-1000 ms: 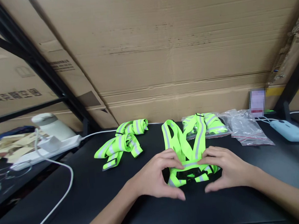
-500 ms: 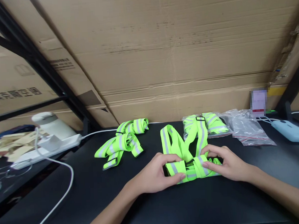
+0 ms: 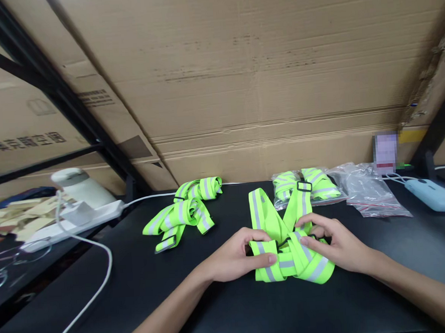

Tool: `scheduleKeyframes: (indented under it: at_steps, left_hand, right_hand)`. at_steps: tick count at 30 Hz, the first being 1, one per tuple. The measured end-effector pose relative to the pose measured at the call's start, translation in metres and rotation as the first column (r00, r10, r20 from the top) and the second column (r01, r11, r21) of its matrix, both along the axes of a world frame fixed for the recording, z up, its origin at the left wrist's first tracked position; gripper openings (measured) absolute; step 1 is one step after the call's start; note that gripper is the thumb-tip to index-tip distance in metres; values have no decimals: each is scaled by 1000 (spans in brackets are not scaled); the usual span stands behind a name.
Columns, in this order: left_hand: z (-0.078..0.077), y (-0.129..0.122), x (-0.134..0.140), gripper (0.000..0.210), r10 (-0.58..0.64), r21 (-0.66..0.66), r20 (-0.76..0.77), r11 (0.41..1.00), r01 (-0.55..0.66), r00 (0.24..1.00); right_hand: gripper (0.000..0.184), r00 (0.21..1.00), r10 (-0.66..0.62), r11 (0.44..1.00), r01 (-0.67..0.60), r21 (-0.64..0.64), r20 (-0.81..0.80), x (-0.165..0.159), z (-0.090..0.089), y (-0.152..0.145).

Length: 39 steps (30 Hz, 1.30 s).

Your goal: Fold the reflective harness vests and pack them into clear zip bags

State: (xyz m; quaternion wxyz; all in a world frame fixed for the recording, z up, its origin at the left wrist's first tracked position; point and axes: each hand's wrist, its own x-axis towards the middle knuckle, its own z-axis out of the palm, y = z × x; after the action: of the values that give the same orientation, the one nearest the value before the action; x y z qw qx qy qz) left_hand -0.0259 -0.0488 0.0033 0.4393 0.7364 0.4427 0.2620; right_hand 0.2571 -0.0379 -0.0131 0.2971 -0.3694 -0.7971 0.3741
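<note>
A neon-green reflective strap harness point(image 3: 287, 264) with grey stripes lies bunched on the black table, two loops reaching away from me. My left hand point(image 3: 239, 258) pinches its left folded part between thumb and fingers. On the other side, my right hand point(image 3: 334, 242) grips the wrapped strap, its fingertips partly hidden behind the webbing. A black slider buckle point(image 3: 304, 186) shows on the right loop. Two more bundles of the same strap, a nearer one point(image 3: 180, 217) and a farther one point(image 3: 201, 188), rest to the left.
Behind the harness sits a clear bag with green straps point(image 3: 323, 183). Clear zip bags point(image 3: 370, 190) and a light blue device point(image 3: 434, 194) lie at right. At left are a white bottle point(image 3: 84, 187), a power strip point(image 3: 104, 211) and a white cable point(image 3: 107, 264). Cardboard point(image 3: 255, 84) stands behind.
Both hands still hold the harness. Its lower right part has flopped down toward me and spread out, and the upper loops have shifted slightly right.
</note>
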Motion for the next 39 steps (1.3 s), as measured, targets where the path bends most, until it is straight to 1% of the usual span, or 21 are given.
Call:
scheduleKeyframes:
  at_steps: [2,5,7,10,12,15,17,20,24,26,29,32,34,37,38,39]
  left_hand:
    - [2,0,3,33,-21,4,-8,1000,21,1000]
    - [1,0,4,32,12,29,-11,999,-12,1000]
    - [-1,1,6,31,17,43,-33,999,-15,999]
    - [-1,2,10,27,-21,80,-59,996,25,998]
    - [1,1,12,23,-31,160,-82,986,43,996]
    - [4,0,13,17,-28,315,-163,946,79,986]
    - [5,-2,12,17,-30,356,-205,929,103,978]
    - [6,-3,12,19,-43,338,-221,934,118,974]
    - [7,-3,12,17,-102,277,-172,949,147,980]
    - [8,-3,13,15,-126,259,-147,952,161,981]
    - [10,-2,14,13,-144,248,-122,954,170,982]
    - [9,-3,14,13,-163,236,-102,954,183,981]
    - [7,-4,14,15,-166,246,-90,952,183,982]
    - [3,-5,14,15,-142,294,-86,942,162,986]
    - [2,-6,14,15,-137,319,-94,934,160,986]
    - [1,-6,14,15,-134,349,-108,923,164,985]
  right_hand:
    - [25,999,-5,995,2,99,35,0,1,0]
    - [20,997,22,970,-39,240,75,2,2,2]
    - [19,992,29,950,-65,307,120,4,1,4]
    - [22,978,25,932,-97,348,206,6,-1,6]
    - [26,968,20,921,-116,371,252,6,-2,5]
    - [29,957,-4,905,-119,408,289,5,-2,4]
    - [32,958,-21,897,-108,429,285,4,-2,3]
    - [35,968,-16,888,-101,448,249,2,-2,3]
    - [37,976,-10,880,-95,465,219,0,-2,2]
    - [31,979,-19,878,-81,471,203,0,-2,1]
    - [19,985,-12,897,-65,438,171,0,-2,-1]
    - [20,986,25,904,-93,416,166,-1,-2,-2]
    - [21,986,19,874,-97,476,167,-2,-3,-1]
    - [21,987,-20,774,-87,627,162,-2,-5,0]
    - [22,986,-13,745,-102,660,167,-2,-6,1]
    - [23,984,9,729,-127,673,176,-2,-6,1]
